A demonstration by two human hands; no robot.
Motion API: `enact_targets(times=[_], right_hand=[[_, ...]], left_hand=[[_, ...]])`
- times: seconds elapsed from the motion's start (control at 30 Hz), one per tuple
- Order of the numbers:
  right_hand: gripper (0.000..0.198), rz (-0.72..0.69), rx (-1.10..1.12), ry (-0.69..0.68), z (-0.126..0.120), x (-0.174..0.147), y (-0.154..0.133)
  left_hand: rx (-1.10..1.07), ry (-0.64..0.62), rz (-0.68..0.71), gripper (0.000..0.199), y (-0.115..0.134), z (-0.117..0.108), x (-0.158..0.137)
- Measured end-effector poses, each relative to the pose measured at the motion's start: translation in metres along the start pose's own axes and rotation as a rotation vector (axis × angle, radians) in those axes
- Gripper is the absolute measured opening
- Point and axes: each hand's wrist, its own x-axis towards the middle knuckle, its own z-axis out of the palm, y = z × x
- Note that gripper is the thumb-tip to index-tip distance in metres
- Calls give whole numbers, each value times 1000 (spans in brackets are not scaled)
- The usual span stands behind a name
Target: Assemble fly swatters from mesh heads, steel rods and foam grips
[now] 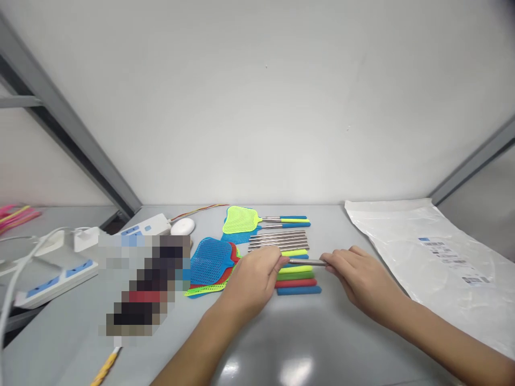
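Observation:
A metal rod [306, 262] stretches level between my two hands above the table. My left hand [257, 273] is closed around its left end, and my right hand [352, 273] pinches the right end. Beneath the rod lie several coloured handle grips [296, 276] in yellow, green, red and blue. Behind them is a row of bare metal rods [278, 240]. Left of my left hand, loose fly swatter heads [211, 261] in blue, red and green are piled up. Fly swatters [241, 220] with rods and grips attached lie at the back.
A white plastic mailing bag [426, 252] covers the right side. On the left are power strips [60, 284] with cables, a round white object [182, 227] and a blurred-out item [140, 292] with a yellow-wrapped cord [105, 369]. A pale wall stands behind.

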Motion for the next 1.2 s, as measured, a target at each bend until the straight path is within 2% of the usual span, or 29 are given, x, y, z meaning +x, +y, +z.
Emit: enact_targets(times=[0.07,0.17,0.2,0.27,0.47,0.63,0.77,1.03,1.2], right_hand=[[23,14,38,-46,2,7,4],[22,125,126,-118,12,22,16],[22,166,156,-137,18,28,22],[22,218,201,-170,33,42,33],[24,192,262,-188,82,80,50],[25,170,225,-147,104,88,49],[26,95,190,-143,107,86,51],[28,-11,128,-208,97,88,48],[30,-82,75,-217,93,89,50]], left_hand=[[32,36,-39,32,-1,-2,1],[72,237,-128,18,-5,-4,1],[78,307,-154,20,-6,-5,1],[90,362,-173,21,-8,-6,0],[216,111,-65,21,-3,2,-1],[173,14,-16,25,5,17,-4],[137,-29,-39,42,4,23,-7],[213,-106,-157,73,-4,41,3],[171,-146,-132,90,-9,43,6]])
